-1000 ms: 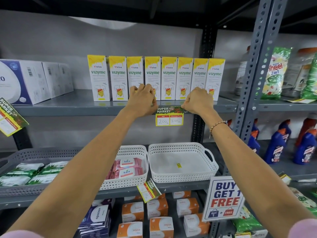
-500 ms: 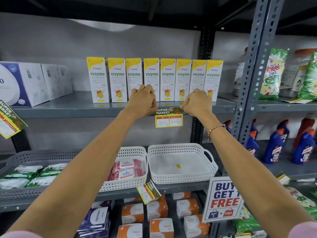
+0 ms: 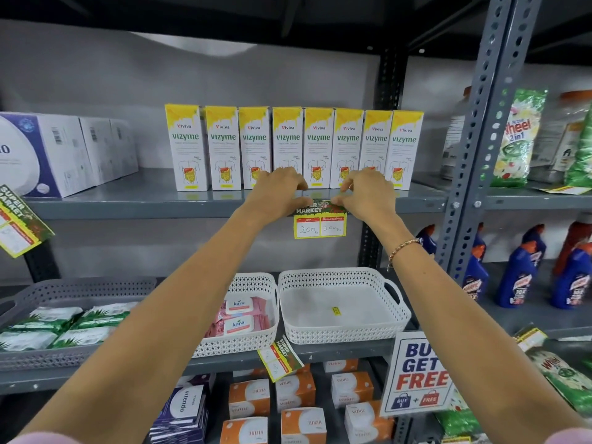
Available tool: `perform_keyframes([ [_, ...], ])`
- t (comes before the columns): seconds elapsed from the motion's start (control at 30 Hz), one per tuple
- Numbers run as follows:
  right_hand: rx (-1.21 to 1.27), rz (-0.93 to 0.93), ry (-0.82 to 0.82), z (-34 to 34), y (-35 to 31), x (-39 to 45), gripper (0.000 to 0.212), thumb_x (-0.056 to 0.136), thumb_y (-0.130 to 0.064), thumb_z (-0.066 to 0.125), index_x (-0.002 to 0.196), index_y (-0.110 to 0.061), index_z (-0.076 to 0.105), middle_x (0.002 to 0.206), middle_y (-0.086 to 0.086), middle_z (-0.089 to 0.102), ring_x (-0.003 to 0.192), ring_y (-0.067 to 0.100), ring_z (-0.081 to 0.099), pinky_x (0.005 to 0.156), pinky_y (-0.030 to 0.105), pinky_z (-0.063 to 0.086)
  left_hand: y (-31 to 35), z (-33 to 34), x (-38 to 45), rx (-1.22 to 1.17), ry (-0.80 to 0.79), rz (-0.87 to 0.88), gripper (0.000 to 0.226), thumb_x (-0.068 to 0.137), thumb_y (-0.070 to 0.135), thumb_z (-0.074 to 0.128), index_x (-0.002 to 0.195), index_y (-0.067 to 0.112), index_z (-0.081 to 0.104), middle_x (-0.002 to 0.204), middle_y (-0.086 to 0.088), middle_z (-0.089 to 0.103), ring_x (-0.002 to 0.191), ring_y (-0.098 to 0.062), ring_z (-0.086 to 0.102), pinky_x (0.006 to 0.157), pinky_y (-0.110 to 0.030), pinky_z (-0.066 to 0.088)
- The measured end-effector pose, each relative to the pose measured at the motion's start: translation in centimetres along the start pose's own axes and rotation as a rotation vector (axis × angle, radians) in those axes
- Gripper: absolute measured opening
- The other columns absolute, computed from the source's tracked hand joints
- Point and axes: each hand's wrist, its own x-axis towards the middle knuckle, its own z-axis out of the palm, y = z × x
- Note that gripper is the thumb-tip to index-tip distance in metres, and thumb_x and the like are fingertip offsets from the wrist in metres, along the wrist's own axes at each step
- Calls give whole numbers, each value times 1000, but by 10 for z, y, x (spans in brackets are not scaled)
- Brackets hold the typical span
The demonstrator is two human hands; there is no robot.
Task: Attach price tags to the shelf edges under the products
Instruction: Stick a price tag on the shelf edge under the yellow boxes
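The price tag hangs from the front edge of the grey shelf, just under the row of yellow and white boxes, a little past centre toward 1 o'clock in the view. It looks like thin printed card: light, bendable, easy to crease or tear, so the sensible place to hold it is the top strip where it meets the shelf edge, leaving the lower half with the handwritten prices untouched. The left hand sits at the tag's 10 o'clock corner and the right hand at its 2 o'clock corner, fingers curled together and pressing on the top edge rather than spread apart. Whether the fingertips pinch the card or only push it against the metal is hidden by the knuckles. Tape, glue or a clip cannot be made out. The tag's green heading is partly covered by both hands, and a second tag at 9 o'clock is cut off by the frame.
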Motion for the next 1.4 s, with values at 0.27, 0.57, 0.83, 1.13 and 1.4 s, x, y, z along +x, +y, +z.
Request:
perform_keyframes([
  [0.27, -37, -62, -28, 11, -9, -1, 47, 71, -57, 70, 94, -17, 72, 105, 4, 65, 102, 25, 57, 91, 41, 37, 11, 7, -1, 36, 58, -23, 41, 84, 51, 58, 103, 16, 68, 106, -7, 64, 99, -26, 58, 82, -38, 42],
  [0.57, -28, -53, -2, 14, -5, 1, 54, 64, -71, 66, 86, -22, 71, 97, -2, 66, 95, 20, 60, 86, 40, 35, 10, 12, 5, -59, 119, -114, 38, 74, 55, 68, 90, 21, 74, 95, -1, 69, 92, -21, 62, 67, -31, 47],
  [0.83, 74, -69, -34, 11, 8, 2, 37, 67, -53, 76, 89, -24, 70, 99, -4, 67, 97, 17, 58, 78, 34, 30, 1, 18, 2, -202, 110, -107, 29, 74, 44, 73, 90, 20, 76, 88, -1, 71, 80, -15, 60, 67, -32, 50],
  [1.13, 251, -93, -116, 11, 16, 13, 23, 69, -18, 83, 90, -11, 75, 94, 5, 72, 76, 12, 55, 69, 27, 40, -9, 9, 3, -258, -43, -83, 28, 81, 26, 71, 108, 16, 71, 109, -7, 69, 98, -20, 62, 83, -23, 40],
  [1.4, 274, -143, -185, 0, 22, 12, 22, 80, 3, 68, 100, -5, 73, 103, 11, 72, 64, -1, 51, 54, -2, 38, -20, -6, -5, -347, -167, -54, 33, 88, 0, 57, 116, 15, 66, 120, -7, 67, 110, -19, 59, 86, -20, 39],
])
